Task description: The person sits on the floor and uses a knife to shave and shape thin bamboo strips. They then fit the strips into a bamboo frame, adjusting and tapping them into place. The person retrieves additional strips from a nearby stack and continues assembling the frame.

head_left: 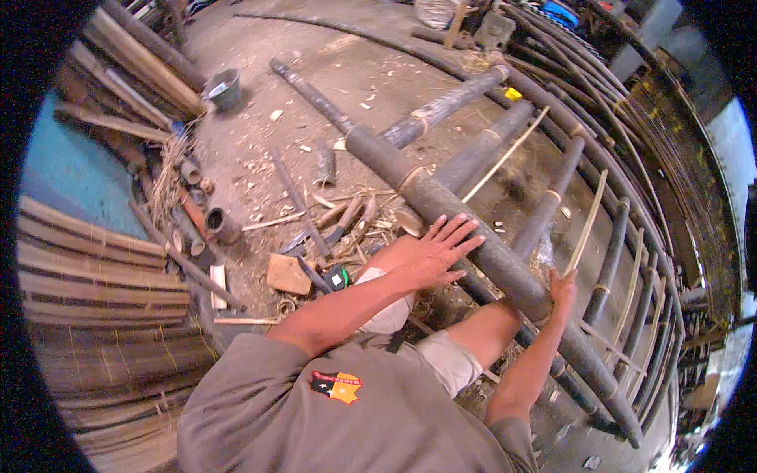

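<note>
Left hand (432, 254) spread flat, fingers apart, on thick dark bamboo pole (473, 244) at frame centre; right hand (561, 288) gripping its lower-right side.

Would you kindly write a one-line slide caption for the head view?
Left hand flat on a thick dark bamboo pole, right hand at its far side, above a chip-littered workshop floor.

- The floor (260, 47) is bare grey concrete, dusty and strewn with chips and shavings.
- Dark bamboo poles (473, 158) lie side by side across it at right.
- A grey bowl (225, 87) stands at upper left.
- Short tube offcuts (221, 225), a tan block (288, 274) and thin splints (505, 158) lie scattered mid-floor.
- Woven mats (102, 276) lie stacked at left.
</note>
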### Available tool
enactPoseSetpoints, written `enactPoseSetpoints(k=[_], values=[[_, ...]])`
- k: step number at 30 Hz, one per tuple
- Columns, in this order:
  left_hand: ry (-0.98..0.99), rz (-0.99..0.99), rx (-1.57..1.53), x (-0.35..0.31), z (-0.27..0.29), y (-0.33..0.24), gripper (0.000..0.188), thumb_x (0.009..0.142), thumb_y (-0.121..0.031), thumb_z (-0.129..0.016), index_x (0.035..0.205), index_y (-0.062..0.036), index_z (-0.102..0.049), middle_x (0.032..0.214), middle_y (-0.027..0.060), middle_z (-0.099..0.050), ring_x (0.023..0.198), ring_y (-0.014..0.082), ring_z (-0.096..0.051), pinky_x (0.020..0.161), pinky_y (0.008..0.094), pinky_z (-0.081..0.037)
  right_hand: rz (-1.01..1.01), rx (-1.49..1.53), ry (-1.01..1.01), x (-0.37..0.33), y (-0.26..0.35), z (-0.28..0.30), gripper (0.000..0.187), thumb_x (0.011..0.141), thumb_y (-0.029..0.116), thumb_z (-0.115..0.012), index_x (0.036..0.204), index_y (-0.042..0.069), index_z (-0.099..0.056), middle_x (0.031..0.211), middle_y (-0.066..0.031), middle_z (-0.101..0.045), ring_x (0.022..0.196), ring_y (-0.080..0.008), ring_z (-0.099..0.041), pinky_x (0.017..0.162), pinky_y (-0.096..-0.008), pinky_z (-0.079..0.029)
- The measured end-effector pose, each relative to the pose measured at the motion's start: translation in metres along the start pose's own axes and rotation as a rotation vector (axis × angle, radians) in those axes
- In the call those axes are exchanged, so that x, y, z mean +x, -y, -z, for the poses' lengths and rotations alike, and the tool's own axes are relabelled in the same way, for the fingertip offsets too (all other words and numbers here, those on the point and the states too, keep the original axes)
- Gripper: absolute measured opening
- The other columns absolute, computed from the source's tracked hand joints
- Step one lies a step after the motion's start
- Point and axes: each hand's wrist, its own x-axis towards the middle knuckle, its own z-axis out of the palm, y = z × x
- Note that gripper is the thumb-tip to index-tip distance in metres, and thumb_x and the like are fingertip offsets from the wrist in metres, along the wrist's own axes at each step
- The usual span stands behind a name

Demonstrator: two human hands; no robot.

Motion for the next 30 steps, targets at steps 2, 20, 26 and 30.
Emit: enactPoseSetpoints(k=[2, 20, 26, 30], values=[[-0.024, -0.010, -0.013, -0.007, 0.002, 0.003, 0.092, 0.074, -0.026, -0.082, 0.154, -0.0211, -0.035, 0.163, 0.0096, -0.024, 0.152, 0.0328, -0.018, 0.122, 0.0547, -0.016, 0.015, -0.010, -0.003, 0.002, 0.003, -0.003, 0.090, 0.088, 0.057, -0.063, 0.149, -0.003, -0.035, 0.116, -0.0376, -0.062, 0.113, -0.0489, -0.060, 0.094, -0.0532, -0.049], [-0.079, -0.013, -0.052, -0.020, -0.008, 0.007, 0.092, 0.073, -0.030, -0.082, 0.152, -0.0177, -0.036, 0.164, 0.0106, -0.021, 0.153, 0.0323, -0.014, 0.122, 0.0575, -0.015, 0.129, -0.018, 0.120, 0.010, 0.001, 0.008, 0.092, 0.089, 0.061, -0.059, 0.144, -0.009, -0.037, 0.126, -0.0375, -0.057, 0.121, -0.0497, -0.054, 0.102, -0.0521, -0.044], [-0.071, -0.005, -0.023, -0.020, -0.016, 0.000, 0.091, 0.076, -0.035, -0.081, 0.153, -0.0183, -0.035, 0.165, 0.0107, -0.017, 0.153, 0.0332, -0.011, 0.120, 0.0599, -0.020, 0.104, -0.051, -0.001, 0.044, -0.044, -0.021, 0.093, 0.088, 0.063, -0.060, 0.143, -0.009, -0.039, 0.130, -0.0371, -0.054, 0.125, -0.0484, -0.052, 0.104, -0.0498, -0.042], [-0.104, 0.006, -0.011, -0.022, -0.025, 0.007, 0.093, 0.075, -0.035, -0.081, 0.153, -0.0197, -0.034, 0.165, 0.0101, -0.016, 0.153, 0.0330, -0.011, 0.120, 0.0603, -0.020, 0.147, -0.037, 0.039, 0.042, -0.034, -0.020, 0.090, 0.089, 0.062, -0.060, 0.142, -0.008, -0.041, 0.129, -0.0378, -0.055, 0.124, -0.0494, -0.052, 0.102, -0.0509, -0.043]])
